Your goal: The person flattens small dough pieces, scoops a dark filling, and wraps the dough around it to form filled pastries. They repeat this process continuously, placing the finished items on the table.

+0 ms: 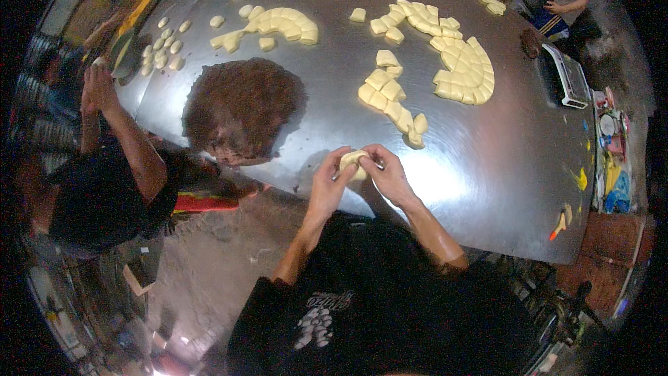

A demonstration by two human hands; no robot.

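Between my left hand (331, 177) and my right hand (387, 172) is a pale piece of dough (355, 162), gripped by the fingers and thumbs of both, above the near edge of the metal worktable (334, 62). Just beyond my hands lies a strip of cut dough pieces (383, 91). A larger curved slab of scored dough (467, 70) rests to its right, joined by more pieces at its top. Another curved dough slab (284, 23) is at the upper left, with a loose dough piece (266, 44) below it.
Small round dough balls (162, 49) sit at the table's left. Co-workers stand around: one person's head leans over the near left, another person's hands (99, 83) are at the far left, and a person (571, 0) is top right. A scale (566, 75) stands at the right edge.
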